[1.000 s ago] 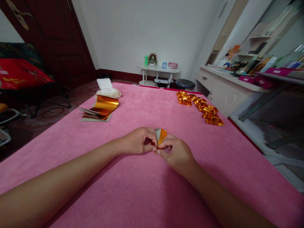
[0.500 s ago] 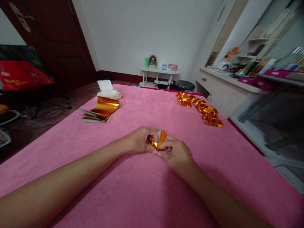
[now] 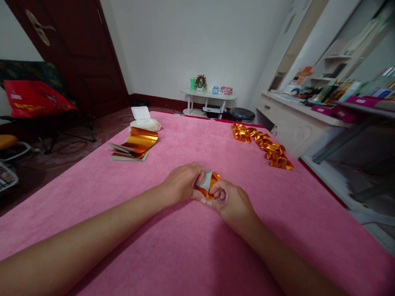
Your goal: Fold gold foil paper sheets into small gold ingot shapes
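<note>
Both of my hands meet over the middle of the pink cloth. Between them is a small folded piece of gold foil paper, silver on one face. My left hand pinches its left side with thumb and fingers closed. My right hand grips its right side, fingers curled round it. Part of the paper is hidden by my fingers.
A stack of gold foil sheets lies at the back left, with an open white wipes pack behind it. Several folded gold pieces run in a row along the right edge. A white dresser stands to the right, a small white table beyond.
The paper has been turned and folded lower between my fingers, with more of the gold side showing. The view has shifted slightly; my hands stay in the same spot.
</note>
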